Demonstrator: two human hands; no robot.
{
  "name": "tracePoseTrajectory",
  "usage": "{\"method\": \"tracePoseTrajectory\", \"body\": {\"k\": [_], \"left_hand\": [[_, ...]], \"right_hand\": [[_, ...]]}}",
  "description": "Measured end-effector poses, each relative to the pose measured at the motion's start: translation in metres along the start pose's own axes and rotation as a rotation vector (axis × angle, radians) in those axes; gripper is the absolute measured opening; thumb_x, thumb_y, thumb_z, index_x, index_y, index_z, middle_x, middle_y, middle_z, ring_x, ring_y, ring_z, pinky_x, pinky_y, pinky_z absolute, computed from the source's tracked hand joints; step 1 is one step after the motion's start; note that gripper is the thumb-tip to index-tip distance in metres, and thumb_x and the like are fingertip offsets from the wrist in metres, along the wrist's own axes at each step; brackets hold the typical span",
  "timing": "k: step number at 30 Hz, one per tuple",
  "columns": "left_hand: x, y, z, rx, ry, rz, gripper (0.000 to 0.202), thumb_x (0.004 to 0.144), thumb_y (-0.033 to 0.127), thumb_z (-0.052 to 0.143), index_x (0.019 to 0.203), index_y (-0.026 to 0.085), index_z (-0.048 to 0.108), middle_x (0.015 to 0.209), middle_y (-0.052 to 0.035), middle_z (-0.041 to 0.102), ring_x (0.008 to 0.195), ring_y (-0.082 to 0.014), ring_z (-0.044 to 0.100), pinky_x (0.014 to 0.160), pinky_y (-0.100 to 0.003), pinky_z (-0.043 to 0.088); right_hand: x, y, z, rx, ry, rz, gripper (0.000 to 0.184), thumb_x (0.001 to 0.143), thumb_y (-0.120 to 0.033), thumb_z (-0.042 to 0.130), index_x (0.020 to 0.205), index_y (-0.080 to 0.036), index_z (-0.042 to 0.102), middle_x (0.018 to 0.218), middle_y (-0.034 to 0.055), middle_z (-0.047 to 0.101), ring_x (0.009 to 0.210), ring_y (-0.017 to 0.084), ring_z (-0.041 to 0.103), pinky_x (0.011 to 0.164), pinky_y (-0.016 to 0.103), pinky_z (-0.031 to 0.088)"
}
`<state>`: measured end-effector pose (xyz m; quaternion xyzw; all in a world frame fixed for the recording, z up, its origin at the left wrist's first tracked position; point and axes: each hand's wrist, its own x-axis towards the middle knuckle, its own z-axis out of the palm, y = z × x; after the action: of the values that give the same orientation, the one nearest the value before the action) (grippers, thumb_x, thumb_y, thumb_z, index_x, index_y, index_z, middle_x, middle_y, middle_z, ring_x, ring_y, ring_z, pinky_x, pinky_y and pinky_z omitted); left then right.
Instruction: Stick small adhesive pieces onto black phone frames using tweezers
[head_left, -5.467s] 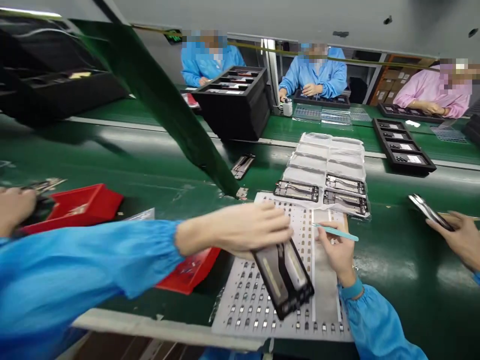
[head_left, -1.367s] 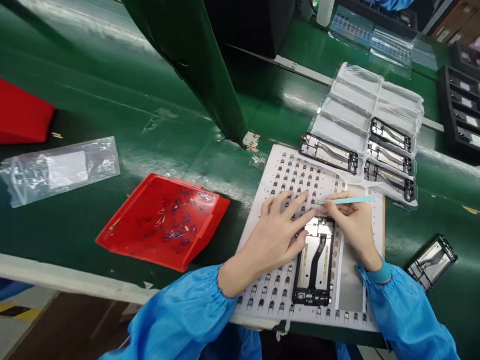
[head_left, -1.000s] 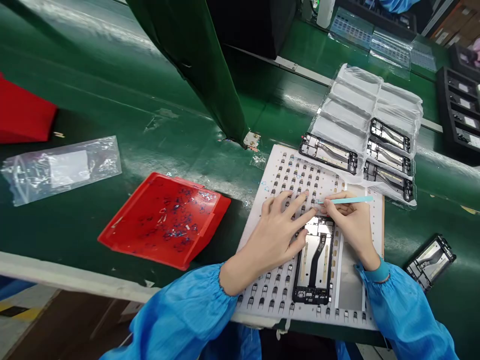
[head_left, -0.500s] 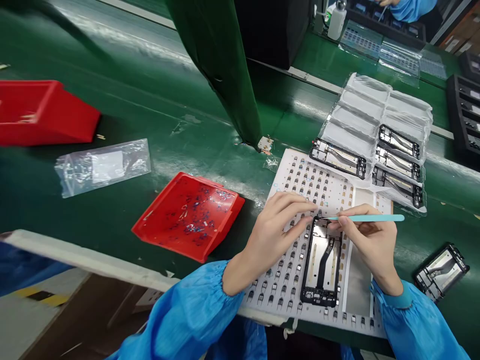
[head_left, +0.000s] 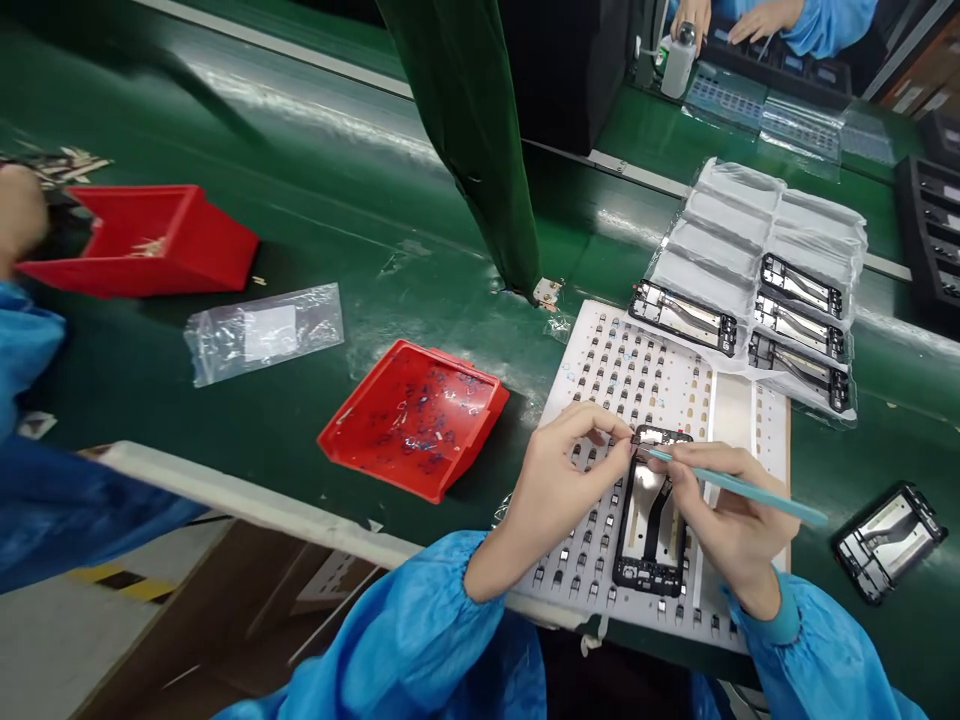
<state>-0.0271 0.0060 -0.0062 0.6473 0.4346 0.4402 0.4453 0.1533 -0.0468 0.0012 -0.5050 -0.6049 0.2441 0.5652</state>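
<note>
A black phone frame (head_left: pixel 651 520) with a silvery inside and a dark flex cable lies on a white board (head_left: pixel 577 420) dotted with rows of small dark parts. My left hand (head_left: pixel 570 480) is closed, thumb and forefinger pinched at the frame's top left corner. My right hand (head_left: pixel 739 515) grips teal tweezers (head_left: pixel 765 492) like a pen, their tip at the upper end of the frame. Whether the tip holds any small part is too fine to tell.
A white plastic tray (head_left: pixel 739 210) holding several phone frames overlaps the board's far edge. Another frame (head_left: pixel 890 543) rests at right. Left are a red bin (head_left: pixel 469 455), a clear bag (head_left: pixel 274 330) and a second red bin (head_left: pixel 217 240). Co-workers' hands (head_left: pixel 772 18) show at top right and far left (head_left: pixel 19 215).
My left fingers have drawn together at the frame's corner. The tweezers now slope down to the right, and my right hand sits a little lower. The view has shifted left.
</note>
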Motion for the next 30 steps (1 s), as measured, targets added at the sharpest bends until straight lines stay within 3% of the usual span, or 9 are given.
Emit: {"method": "tracePoseTrajectory", "body": {"k": [3, 5, 9, 11, 15, 19, 22, 25, 30], "left_hand": [[-0.010, 0.008, -0.012, 0.007, -0.007, -0.056, 0.010, 0.096, 0.015, 0.065, 0.088, 0.020, 0.070, 0.085, -0.0010, 0.074, 0.081, -0.0165, 0.069, 0.075, -0.030, 0.057], [-0.017, 0.014, -0.032, 0.102, 0.041, -0.034, 0.008, 0.098, 0.018, 0.066, 0.091, 0.021, 0.071, 0.087, -0.0006, 0.074, 0.082, -0.0171, 0.070, 0.076, -0.031, 0.058], [-0.031, 0.013, -0.089, 0.468, 0.236, -0.007, 0.009, 0.102, 0.026, 0.063, 0.098, 0.025, 0.071, 0.095, 0.0005, 0.076, 0.088, -0.0199, 0.072, 0.082, -0.036, 0.059], [-0.033, 0.003, -0.113, 0.690, 0.276, 0.033, 0.018, 0.103, 0.033, 0.061, 0.090, 0.026, 0.071, 0.093, 0.0006, 0.075, 0.087, -0.0214, 0.072, 0.081, -0.039, 0.057], [-0.032, -0.020, -0.133, 0.875, 0.266, 0.001, 0.029, 0.106, 0.044, 0.055, 0.086, 0.026, 0.065, 0.090, 0.0006, 0.070, 0.085, -0.0209, 0.071, 0.077, -0.040, 0.052], [-0.029, -0.018, -0.124, 0.876, 0.329, -0.056, 0.029, 0.107, 0.043, 0.055, 0.131, 0.029, 0.065, 0.108, -0.0029, 0.074, 0.099, -0.0271, 0.073, 0.090, -0.049, 0.057], [-0.024, -0.007, -0.108, 0.931, 0.344, 0.218, 0.015, 0.105, 0.034, 0.064, 0.116, 0.028, 0.072, 0.103, -0.0035, 0.074, 0.097, -0.0290, 0.072, 0.087, -0.051, 0.058], [-0.014, 0.000, -0.083, 0.835, 0.142, 0.446, 0.010, 0.103, 0.018, 0.066, 0.108, 0.026, 0.071, 0.099, -0.0010, 0.073, 0.089, -0.0229, 0.070, 0.080, -0.042, 0.058], [0.006, -0.009, -0.031, 0.625, -0.272, 0.521, 0.023, 0.106, 0.008, 0.056, 0.125, 0.016, 0.066, 0.109, -0.0085, 0.073, 0.100, -0.0239, 0.067, 0.085, -0.039, 0.061]], "right_hand": [[-0.007, 0.001, 0.003, -0.038, 0.036, -0.106, 0.041, 0.090, -0.004, 0.082, 0.121, -0.031, 0.081, 0.101, 0.0048, 0.086, 0.092, 0.032, 0.086, 0.074, 0.047, 0.075], [-0.008, 0.001, 0.000, -0.042, 0.089, -0.078, 0.036, 0.091, -0.006, 0.082, 0.118, -0.029, 0.082, 0.098, 0.0050, 0.086, 0.089, 0.031, 0.086, 0.073, 0.047, 0.076], [-0.006, 0.007, -0.016, -0.104, 0.192, 0.122, 0.009, 0.095, -0.021, 0.083, 0.103, -0.025, 0.081, 0.086, 0.0052, 0.085, 0.078, 0.030, 0.086, 0.065, 0.043, 0.074], [-0.007, 0.014, -0.024, -0.132, 0.195, 0.225, 0.007, 0.096, -0.028, 0.084, 0.099, -0.023, 0.080, 0.082, 0.0053, 0.084, 0.077, 0.030, 0.086, 0.065, 0.042, 0.075], [-0.015, 0.028, -0.033, -0.115, 0.154, 0.379, 0.011, 0.096, -0.033, 0.083, 0.099, -0.022, 0.080, 0.085, 0.0066, 0.085, 0.084, 0.031, 0.087, 0.072, 0.042, 0.076], [-0.019, 0.031, -0.034, -0.096, 0.123, 0.437, 0.012, 0.096, -0.035, 0.082, 0.099, -0.023, 0.080, 0.091, 0.0074, 0.086, 0.088, 0.030, 0.086, 0.073, 0.042, 0.076], [-0.018, 0.028, -0.032, -0.074, 0.094, 0.476, 0.015, 0.095, -0.038, 0.083, 0.099, -0.024, 0.079, 0.090, 0.0073, 0.086, 0.087, 0.030, 0.086, 0.072, 0.042, 0.076], [-0.016, 0.027, -0.029, -0.090, 0.105, 0.488, 0.017, 0.094, -0.040, 0.084, 0.096, -0.024, 0.078, 0.088, 0.0070, 0.086, 0.084, 0.030, 0.087, 0.070, 0.040, 0.075], [-0.016, 0.027, -0.027, -0.114, 0.123, 0.483, 0.017, 0.094, -0.041, 0.083, 0.095, -0.024, 0.077, 0.087, 0.0067, 0.085, 0.081, 0.029, 0.086, 0.067, 0.040, 0.074]]}}
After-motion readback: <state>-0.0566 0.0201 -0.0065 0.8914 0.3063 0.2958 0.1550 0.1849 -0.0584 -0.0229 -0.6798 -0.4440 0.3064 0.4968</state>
